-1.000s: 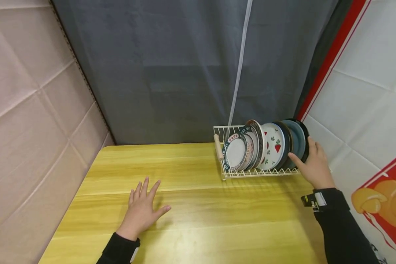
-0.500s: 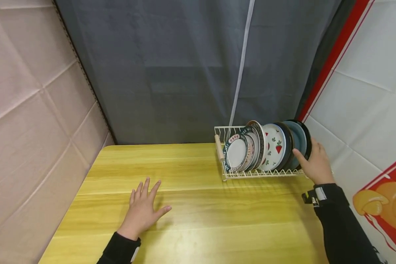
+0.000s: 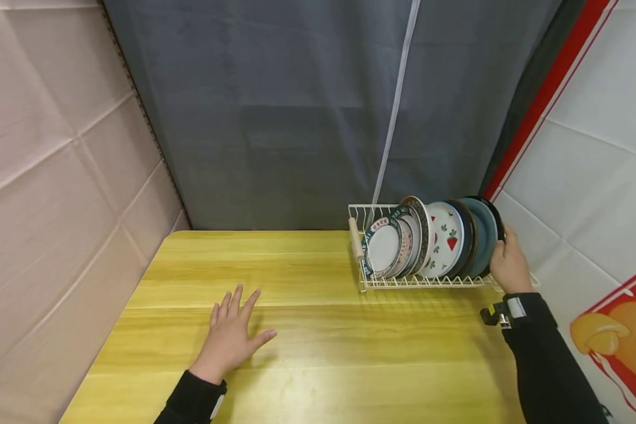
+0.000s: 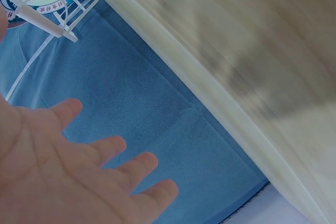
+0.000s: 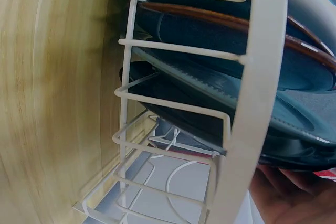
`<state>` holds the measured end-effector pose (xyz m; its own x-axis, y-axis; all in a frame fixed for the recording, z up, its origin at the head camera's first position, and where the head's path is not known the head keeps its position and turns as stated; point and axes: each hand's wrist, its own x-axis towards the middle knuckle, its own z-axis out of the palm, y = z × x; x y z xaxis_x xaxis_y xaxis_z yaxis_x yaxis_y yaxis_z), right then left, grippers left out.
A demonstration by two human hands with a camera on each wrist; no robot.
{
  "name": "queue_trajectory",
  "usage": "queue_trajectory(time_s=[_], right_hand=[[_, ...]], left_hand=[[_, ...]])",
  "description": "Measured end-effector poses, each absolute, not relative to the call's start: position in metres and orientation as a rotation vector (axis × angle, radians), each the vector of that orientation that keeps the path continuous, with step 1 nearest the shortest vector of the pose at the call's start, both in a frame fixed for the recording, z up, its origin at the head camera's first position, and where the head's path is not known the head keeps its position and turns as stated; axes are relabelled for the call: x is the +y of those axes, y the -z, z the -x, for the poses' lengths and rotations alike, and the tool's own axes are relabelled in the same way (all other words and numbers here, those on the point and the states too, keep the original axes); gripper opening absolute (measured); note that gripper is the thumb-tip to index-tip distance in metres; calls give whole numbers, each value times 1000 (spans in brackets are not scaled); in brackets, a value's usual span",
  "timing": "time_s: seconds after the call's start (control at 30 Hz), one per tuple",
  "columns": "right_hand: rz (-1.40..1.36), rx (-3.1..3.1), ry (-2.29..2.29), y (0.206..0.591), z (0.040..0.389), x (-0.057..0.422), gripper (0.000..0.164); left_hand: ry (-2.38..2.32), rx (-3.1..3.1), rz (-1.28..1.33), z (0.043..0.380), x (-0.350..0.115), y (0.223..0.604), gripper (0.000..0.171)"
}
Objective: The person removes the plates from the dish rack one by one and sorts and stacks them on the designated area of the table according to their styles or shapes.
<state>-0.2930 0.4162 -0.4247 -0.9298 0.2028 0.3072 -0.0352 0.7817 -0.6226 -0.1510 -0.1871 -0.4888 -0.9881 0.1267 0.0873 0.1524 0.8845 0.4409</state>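
At the right end of a white wire dish rack (image 3: 421,282), my right hand (image 3: 511,265) pinches the edge of the outermost plate, a black plate (image 3: 498,218). Its thumb lies on the near side, while the fingers (image 5: 286,184) go behind the plate. A blue-grey plate (image 3: 482,235) leans right against the black one. Farther left in the rack stand dark plates (image 3: 469,235), a white plate with strawberries (image 3: 446,247) and several smaller patterned plates (image 3: 383,247). My left hand (image 3: 228,335) hovers over or rests on the table with fingers spread, holding nothing.
The wooden table (image 3: 297,341) runs back to a grey curtain (image 3: 297,147). White walls (image 3: 599,194) close in on the right, close to the rack's end, and on the left. A pale wooden handle (image 3: 355,238) sits on the rack's left end.
My right hand's thumb has moved right, off the front of the plates and in to the black plate's edge. The view has shifted slightly; the left hand keeps its pose.
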Motion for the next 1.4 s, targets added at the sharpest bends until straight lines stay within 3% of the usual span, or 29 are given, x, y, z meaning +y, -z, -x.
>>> queue_trajectory(time_s=[0.27, 0.57, 0.67, 0.87, 1.0, 1.23, 1.4], right_hand=[[114, -2646, -882, 423, 292, 420, 60], [202, -2641, -811, 465, 329, 465, 64], [221, -2632, -798, 465, 328, 466, 57], [230, -2626, -837, 427, 300, 437, 32], [241, -2493, -746, 427, 307, 432, 24], [419, -2347, -697, 463, 344, 462, 26], [463, -2258, -665, 442, 323, 434, 31]], left_hand=[[708, -3019, 225, 153, -186, 488, 97], [752, -3051, 225, 152, -185, 488, 98], [760, -3059, 224, 152, -186, 488, 99], [761, -3066, 231, 153, -185, 488, 100], [765, -3045, 243, 152, -185, 488, 99], [784, -3010, 268, 148, -185, 489, 98], [767, -2982, 276, 146, -187, 491, 98]])
